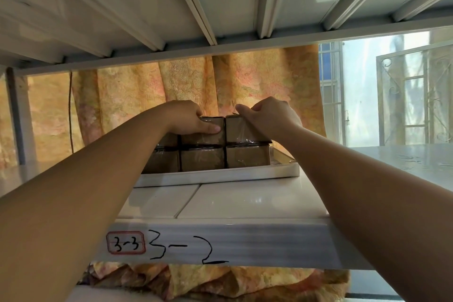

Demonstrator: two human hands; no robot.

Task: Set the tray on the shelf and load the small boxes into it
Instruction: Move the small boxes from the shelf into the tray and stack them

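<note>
In white tray (220, 175), film-wrapped brown cardboard boxes (203, 158).

Tray (215, 175) sits on the shelf (245, 206), set back from its front edge. Small boxes (203, 158) stand in the tray, stacked two high, side by side. A curtain (137, 95) hangs behind; a window (392, 93) lies right of it.

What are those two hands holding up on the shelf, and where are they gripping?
Each grips a small brown box in the tray's upper layer: left hand on the middle box, thumb on its front; right hand over the right box's top.
</note>
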